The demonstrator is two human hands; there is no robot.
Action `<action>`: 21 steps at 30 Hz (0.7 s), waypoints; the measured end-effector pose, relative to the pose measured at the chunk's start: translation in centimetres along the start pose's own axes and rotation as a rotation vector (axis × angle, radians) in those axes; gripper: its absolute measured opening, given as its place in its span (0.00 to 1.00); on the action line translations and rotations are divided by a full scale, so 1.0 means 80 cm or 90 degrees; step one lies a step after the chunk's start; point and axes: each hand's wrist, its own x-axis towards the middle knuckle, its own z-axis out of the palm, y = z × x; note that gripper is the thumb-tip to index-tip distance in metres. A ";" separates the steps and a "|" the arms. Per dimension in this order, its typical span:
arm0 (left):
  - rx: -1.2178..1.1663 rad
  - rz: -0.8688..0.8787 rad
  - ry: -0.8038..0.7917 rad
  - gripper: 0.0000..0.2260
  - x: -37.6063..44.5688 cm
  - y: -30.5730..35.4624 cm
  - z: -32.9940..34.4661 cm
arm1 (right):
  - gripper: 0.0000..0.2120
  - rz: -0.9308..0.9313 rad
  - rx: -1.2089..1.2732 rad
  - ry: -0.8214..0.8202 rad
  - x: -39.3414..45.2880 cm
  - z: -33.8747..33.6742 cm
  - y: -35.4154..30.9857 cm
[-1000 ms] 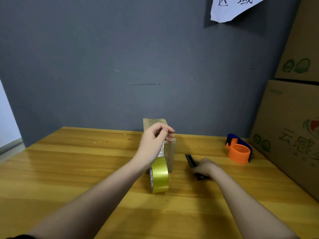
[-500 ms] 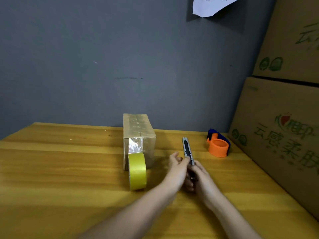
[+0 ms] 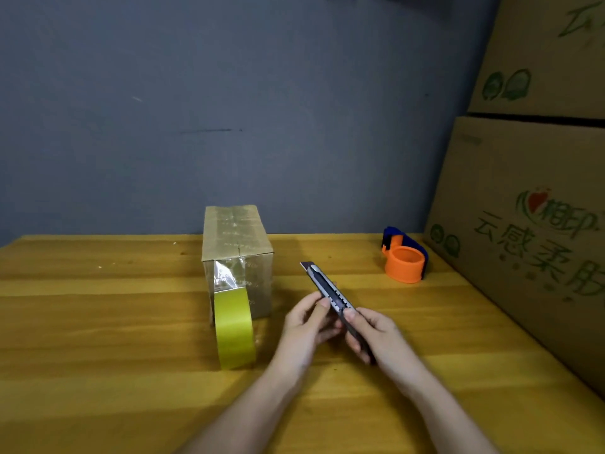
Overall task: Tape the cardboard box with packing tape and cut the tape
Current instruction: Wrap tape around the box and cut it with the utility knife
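A small cardboard box (image 3: 237,244) stands on the wooden table (image 3: 98,322), with clear tape along its top and down its near face. A yellow-green tape roll (image 3: 234,327) stands on edge against the box front, joined to it by a strip of tape. To the right of the roll, a dark utility knife (image 3: 327,290) is lifted above the table, its short blade tip out and pointing away to the upper left. My right hand (image 3: 376,335) grips the knife's handle. My left hand (image 3: 307,326) pinches the knife's body from the left.
An orange and blue tape dispenser (image 3: 405,255) sits at the back right of the table. Large printed cardboard cartons (image 3: 530,224) are stacked along the right edge. A grey wall (image 3: 229,109) rises behind the table.
My left hand left the top of the box and came over to the knife. My right hand lifted the knife off the table, and a short length of blade now shows at its tip.
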 end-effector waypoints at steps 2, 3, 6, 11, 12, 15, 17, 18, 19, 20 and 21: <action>0.007 0.010 -0.019 0.08 -0.001 0.000 0.001 | 0.14 -0.006 -0.037 0.028 0.000 0.000 0.000; 0.016 0.015 -0.023 0.08 -0.001 0.000 0.001 | 0.15 -0.004 -0.040 0.036 0.000 0.002 0.000; 0.068 0.035 -0.045 0.09 -0.006 0.005 0.003 | 0.16 0.017 -0.004 0.032 -0.002 0.006 0.000; 0.123 0.045 -0.055 0.14 -0.012 0.009 0.004 | 0.07 -0.027 0.094 -0.038 -0.004 0.022 0.002; 0.125 0.047 -0.052 0.13 -0.012 0.009 0.004 | 0.07 -0.034 0.090 -0.031 -0.004 0.023 0.002; 0.120 0.049 -0.045 0.11 -0.012 0.006 0.007 | 0.07 -0.046 0.075 0.009 -0.003 0.027 0.002; 0.093 0.042 -0.047 0.11 -0.013 0.006 0.008 | 0.09 -0.034 0.057 0.040 -0.003 0.027 0.002; 0.083 0.038 -0.048 0.11 -0.013 0.006 0.008 | 0.10 -0.029 0.052 0.053 -0.002 0.027 0.002; 0.079 0.037 -0.052 0.10 -0.013 0.006 0.007 | 0.11 -0.027 0.051 0.062 -0.002 0.027 0.002; 0.084 0.037 -0.057 0.10 -0.014 0.006 0.007 | 0.12 -0.027 0.052 0.070 -0.003 0.027 0.001; 0.091 0.037 -0.064 0.10 -0.014 0.006 0.007 | 0.12 -0.028 0.055 0.079 -0.003 0.026 0.001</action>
